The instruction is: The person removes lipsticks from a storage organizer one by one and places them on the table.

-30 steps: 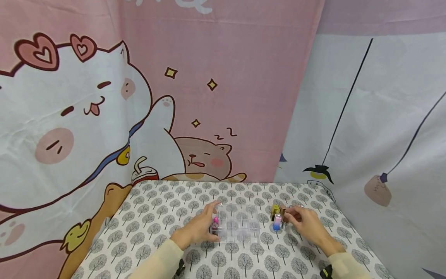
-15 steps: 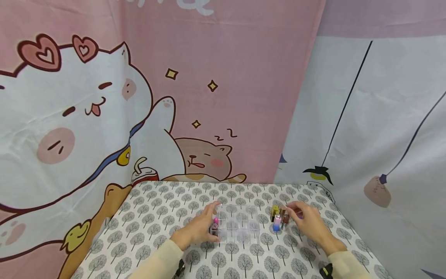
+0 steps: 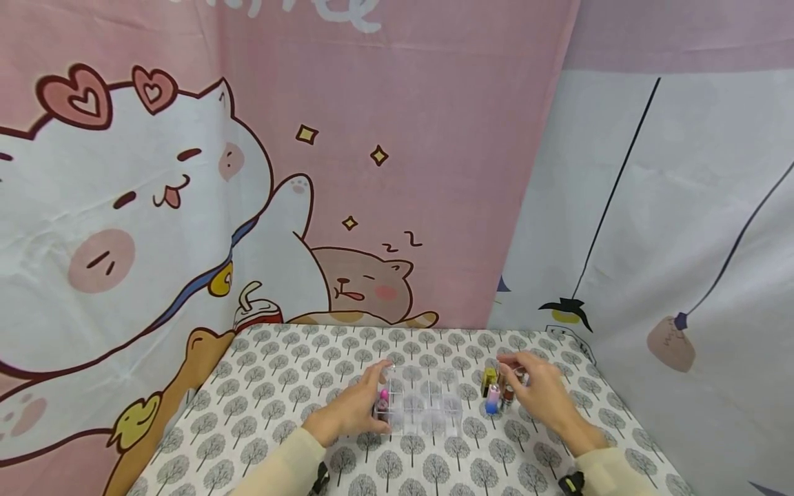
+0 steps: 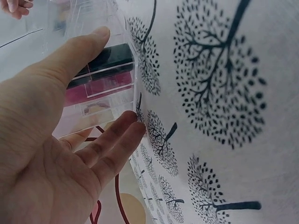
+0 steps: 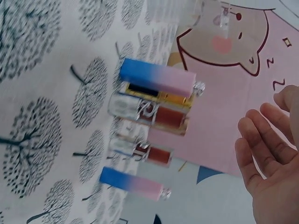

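Note:
My left hand (image 3: 350,406) grips the left end of a clear compartment organizer (image 3: 428,421), thumb at the near side and fingers at the far side. Inside that end, the left wrist view shows a magenta tube (image 4: 105,88) beside a black one (image 4: 112,58). My right hand (image 3: 544,387) hovers just over a cluster of lip tubes, its fingers loosely bent and holding nothing. The cluster includes a blue-to-pink lipstick (image 5: 159,77), another blue-to-pink lipstick (image 5: 133,183), clear-and-red-brown lip tubes (image 5: 169,116) and a yellow-and-black tube (image 3: 489,381).
A white cloth (image 3: 273,386) printed with grey trees covers the table. Behind it hangs a pink cartoon backdrop (image 3: 446,172), with a pale curtain (image 3: 701,227) on the right. The lip tubes stand a little to the right of the organizer.
My right hand has risen slightly and shifted left over the lip tubes, uncovering a red-brown tube. My left hand has stayed on the organizer.

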Demonstrator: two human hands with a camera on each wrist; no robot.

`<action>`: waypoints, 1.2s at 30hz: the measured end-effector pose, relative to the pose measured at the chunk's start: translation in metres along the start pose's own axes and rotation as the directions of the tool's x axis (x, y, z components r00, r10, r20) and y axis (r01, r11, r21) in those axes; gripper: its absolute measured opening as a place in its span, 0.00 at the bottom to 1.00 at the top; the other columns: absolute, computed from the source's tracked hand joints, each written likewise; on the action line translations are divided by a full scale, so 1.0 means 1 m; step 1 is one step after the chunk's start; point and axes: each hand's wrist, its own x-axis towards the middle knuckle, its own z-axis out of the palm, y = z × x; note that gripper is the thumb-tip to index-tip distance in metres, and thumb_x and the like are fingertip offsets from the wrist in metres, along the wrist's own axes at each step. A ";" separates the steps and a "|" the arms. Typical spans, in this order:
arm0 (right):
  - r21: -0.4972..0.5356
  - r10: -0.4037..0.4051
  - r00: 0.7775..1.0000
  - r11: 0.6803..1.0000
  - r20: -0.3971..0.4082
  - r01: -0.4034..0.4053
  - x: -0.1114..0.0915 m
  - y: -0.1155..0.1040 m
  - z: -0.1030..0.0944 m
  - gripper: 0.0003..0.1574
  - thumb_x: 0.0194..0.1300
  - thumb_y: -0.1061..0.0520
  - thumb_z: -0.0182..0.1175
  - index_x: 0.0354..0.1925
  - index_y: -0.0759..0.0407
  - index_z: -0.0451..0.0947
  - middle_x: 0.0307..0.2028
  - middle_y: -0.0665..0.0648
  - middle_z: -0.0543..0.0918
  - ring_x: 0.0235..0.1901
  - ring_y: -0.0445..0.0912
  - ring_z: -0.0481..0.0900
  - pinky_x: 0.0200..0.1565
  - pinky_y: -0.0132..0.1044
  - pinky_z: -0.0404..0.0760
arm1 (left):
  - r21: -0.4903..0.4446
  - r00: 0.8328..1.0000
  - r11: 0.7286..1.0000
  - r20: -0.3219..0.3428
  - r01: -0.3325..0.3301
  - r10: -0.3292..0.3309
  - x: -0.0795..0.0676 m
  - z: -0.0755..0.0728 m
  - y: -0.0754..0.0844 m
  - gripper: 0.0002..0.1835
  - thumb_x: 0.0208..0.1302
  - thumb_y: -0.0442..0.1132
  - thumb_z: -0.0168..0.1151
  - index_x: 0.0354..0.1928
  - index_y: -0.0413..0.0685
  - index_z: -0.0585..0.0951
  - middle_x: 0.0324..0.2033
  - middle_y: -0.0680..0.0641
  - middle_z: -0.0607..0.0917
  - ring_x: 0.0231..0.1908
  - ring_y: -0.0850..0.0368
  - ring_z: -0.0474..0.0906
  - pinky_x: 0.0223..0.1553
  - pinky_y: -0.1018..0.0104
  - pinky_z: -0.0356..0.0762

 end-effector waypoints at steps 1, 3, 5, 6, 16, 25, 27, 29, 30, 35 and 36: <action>0.013 -0.010 1.000 1.000 -0.006 0.010 0.001 -0.003 0.000 0.13 0.75 0.66 0.77 0.55 0.58 0.93 0.42 0.51 0.95 0.34 0.34 0.85 0.32 0.28 0.86 | -0.006 1.000 1.000 0.001 0.001 -0.001 0.000 0.000 0.000 0.77 0.56 0.50 0.94 0.95 0.68 0.45 0.81 0.38 0.75 0.41 0.60 0.85 0.50 0.55 0.94; 0.034 -0.035 0.999 0.999 -0.017 0.035 0.003 -0.007 0.002 0.13 0.75 0.67 0.77 0.55 0.58 0.93 0.42 0.51 0.95 0.34 0.33 0.84 0.31 0.26 0.86 | -0.012 1.000 1.000 0.003 0.000 0.000 0.000 -0.001 0.001 0.77 0.56 0.49 0.94 0.95 0.68 0.45 0.81 0.38 0.75 0.38 0.63 0.83 0.47 0.59 0.92; 0.040 -0.055 0.998 0.998 -0.026 0.056 0.005 -0.010 0.003 0.13 0.75 0.68 0.76 0.54 0.57 0.93 0.43 0.51 0.95 0.35 0.32 0.83 0.32 0.25 0.86 | -0.021 1.000 1.000 0.006 -0.001 0.002 -0.001 -0.001 0.002 0.77 0.56 0.49 0.94 0.95 0.68 0.45 0.81 0.37 0.75 0.37 0.64 0.81 0.45 0.62 0.90; 0.042 -0.065 0.997 0.997 -0.031 0.067 0.005 -0.012 0.004 0.13 0.75 0.68 0.76 0.54 0.57 0.93 0.43 0.51 0.94 0.35 0.32 0.83 0.31 0.24 0.85 | -0.022 1.000 1.000 0.008 -0.003 0.003 -0.001 -0.001 0.001 0.77 0.57 0.49 0.94 0.95 0.68 0.45 0.81 0.37 0.75 0.37 0.65 0.81 0.45 0.63 0.90; 0.094 -0.118 0.993 0.989 -0.004 0.117 0.009 -0.036 0.023 0.12 0.76 0.68 0.75 0.53 0.57 0.92 0.41 0.48 0.93 0.35 0.33 0.84 0.33 0.33 0.91 | -0.001 1.000 1.000 0.019 -0.014 0.014 -0.001 -0.002 0.002 0.76 0.58 0.51 0.93 0.95 0.68 0.44 0.82 0.37 0.74 0.41 0.60 0.86 0.52 0.54 0.95; 0.104 -0.159 0.987 0.982 0.030 0.155 0.014 -0.058 0.045 0.12 0.77 0.65 0.75 0.55 0.55 0.92 0.48 0.52 0.96 0.43 0.40 0.92 0.40 0.37 0.94 | -0.026 0.999 1.000 0.033 -0.010 0.011 -0.001 -0.005 0.001 0.75 0.61 0.50 0.92 0.96 0.72 0.44 0.82 0.39 0.74 0.40 0.64 0.83 0.47 0.60 0.92; 0.111 -0.185 0.982 0.977 0.034 0.180 0.016 -0.063 0.050 0.13 0.76 0.66 0.75 0.55 0.55 0.92 0.47 0.53 0.96 0.44 0.41 0.92 0.43 0.42 0.97 | -0.035 1.000 0.999 0.031 -0.003 0.004 -0.001 -0.005 0.001 0.75 0.61 0.50 0.92 0.96 0.72 0.44 0.82 0.39 0.74 0.38 0.64 0.82 0.45 0.62 0.90; 0.135 -0.195 0.979 0.973 0.056 0.186 0.017 -0.068 0.055 0.13 0.77 0.66 0.75 0.55 0.55 0.92 0.48 0.53 0.96 0.44 0.41 0.93 0.46 0.46 0.98 | -0.042 1.000 0.999 0.025 0.005 -0.004 -0.001 -0.005 0.001 0.75 0.60 0.49 0.93 0.96 0.72 0.44 0.82 0.40 0.75 0.36 0.64 0.81 0.43 0.63 0.88; 0.148 -0.200 0.977 0.971 0.071 0.188 0.018 -0.071 0.057 0.13 0.77 0.65 0.75 0.56 0.56 0.92 0.48 0.53 0.96 0.45 0.40 0.93 0.47 0.46 0.99 | -0.046 1.000 0.999 0.024 0.007 -0.006 -0.001 -0.005 0.000 0.76 0.60 0.49 0.93 0.96 0.72 0.44 0.82 0.40 0.75 0.35 0.64 0.81 0.43 0.63 0.88; 0.176 -0.212 0.966 0.967 0.149 0.185 0.020 -0.082 0.068 0.12 0.79 0.63 0.75 0.57 0.57 0.92 0.49 0.53 0.96 0.45 0.42 0.93 0.48 0.45 0.99 | -0.033 1.000 0.999 0.018 0.006 -0.006 -0.001 -0.005 0.000 0.76 0.59 0.50 0.93 0.96 0.69 0.45 0.81 0.41 0.76 0.40 0.63 0.84 0.49 0.59 0.92; 0.176 -0.209 0.963 0.968 0.169 0.180 0.020 -0.083 0.071 0.11 0.79 0.62 0.75 0.57 0.56 0.91 0.49 0.53 0.96 0.45 0.43 0.93 0.48 0.45 0.99 | -0.030 1.000 1.000 0.017 0.006 -0.005 -0.001 -0.005 0.000 0.76 0.59 0.51 0.93 0.96 0.68 0.45 0.81 0.40 0.76 0.42 0.61 0.85 0.52 0.56 0.93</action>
